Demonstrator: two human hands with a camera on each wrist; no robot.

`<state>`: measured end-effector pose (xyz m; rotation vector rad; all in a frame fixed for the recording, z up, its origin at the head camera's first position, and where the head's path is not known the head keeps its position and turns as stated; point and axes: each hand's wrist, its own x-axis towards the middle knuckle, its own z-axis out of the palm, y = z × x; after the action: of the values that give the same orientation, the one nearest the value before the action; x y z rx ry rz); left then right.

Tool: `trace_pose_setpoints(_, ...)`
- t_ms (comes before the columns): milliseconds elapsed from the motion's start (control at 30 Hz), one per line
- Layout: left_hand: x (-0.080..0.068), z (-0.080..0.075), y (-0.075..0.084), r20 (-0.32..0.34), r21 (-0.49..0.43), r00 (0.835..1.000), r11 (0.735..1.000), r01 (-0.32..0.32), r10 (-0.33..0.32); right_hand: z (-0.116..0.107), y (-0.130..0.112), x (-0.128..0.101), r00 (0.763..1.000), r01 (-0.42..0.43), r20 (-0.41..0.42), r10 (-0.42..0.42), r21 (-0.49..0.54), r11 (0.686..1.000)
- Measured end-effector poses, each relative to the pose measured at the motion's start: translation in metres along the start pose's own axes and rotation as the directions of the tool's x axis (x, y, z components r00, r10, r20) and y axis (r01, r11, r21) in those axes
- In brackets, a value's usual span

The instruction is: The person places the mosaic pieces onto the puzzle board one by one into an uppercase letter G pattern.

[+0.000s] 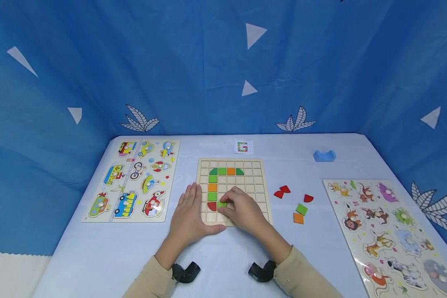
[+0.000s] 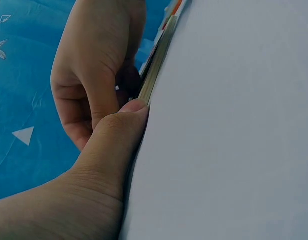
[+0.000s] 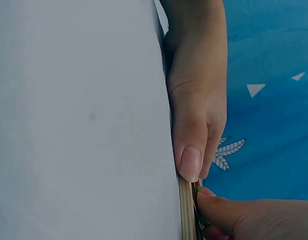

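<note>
A wooden grid board (image 1: 258, 194) lies in the middle of the table, with green, orange and red tiles set in a curved line. My left hand (image 1: 189, 209) rests flat on the board's left front corner, fingers straight, its thumb (image 2: 125, 125) pressed against the board's front edge (image 2: 154, 70). My right hand (image 1: 231, 203) is curled over the lower rows and pinches a green square tile (image 1: 222, 204) beside a red quarter-round tile (image 1: 211, 206). In the right wrist view the green tile (image 3: 197, 196) barely shows by the board's edge (image 3: 186, 210).
Loose red (image 1: 282, 191), green (image 1: 301, 209) and orange (image 1: 298, 218) tiles lie right of the board. A small pattern card (image 1: 243, 147) and a blue block (image 1: 324, 155) sit behind. A vehicle peg puzzle (image 1: 132, 180) lies at the left, an animal peg puzzle (image 1: 391, 231) at the right.
</note>
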<state>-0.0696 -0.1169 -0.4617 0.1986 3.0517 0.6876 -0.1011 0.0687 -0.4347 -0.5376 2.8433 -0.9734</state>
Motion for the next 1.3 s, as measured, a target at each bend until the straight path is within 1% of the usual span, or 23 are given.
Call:
trace_pose_setpoints(200,0.0,0.001,0.0,0.025,-0.005,1.0,1.0,0.005,-0.005,-0.001,0.002,-0.003,0.999,0.051,0.01,-0.051,-0.039,0.998)
trace_pose_setpoints(467,-0.001,0.003,0.001,0.043,0.007,0.999,1.0,0.006,-0.006,-0.01,0.003,-0.009,0.996,0.059,0.067,-0.055,-0.065,0.996)
trace_pose_setpoints(567,-0.001,0.004,0.0,0.04,0.002,0.999,1.0,0.012,-0.012,-0.016,0.005,-0.013,0.996,0.036,0.079,-0.032,-0.045,0.998)
trace_pose_setpoints(700,-0.001,0.004,0.0,0.025,-0.003,1.0,1.0,0.018,-0.017,-0.028,0.011,-0.019,0.997,-0.023,0.073,0.025,-0.02,1.0)
trace_pose_setpoints(833,-0.001,0.003,0.0,0.019,-0.006,1.0,1.0,0.014,-0.013,-0.045,0.023,-0.024,0.993,-0.085,0.087,0.085,-0.008,0.996)
trace_pose_setpoints(967,-0.001,0.003,-0.001,0.026,-0.008,1.0,1.0,0.015,-0.015,-0.063,0.037,-0.031,0.984,-0.135,0.113,0.137,-0.026,0.991)
trace_pose_setpoints(1067,-0.001,0.003,-0.001,0.026,-0.011,1.0,1.0,0.009,-0.009,-0.076,0.049,-0.038,0.981,-0.153,0.116,0.158,-0.051,0.987)
trace_pose_setpoints(1300,0.0,0.002,-0.002,0.017,-0.017,1.0,1.0,0.0,0.0,-0.103,0.081,-0.059,0.979,-0.157,0.117,0.165,-0.07,0.985)
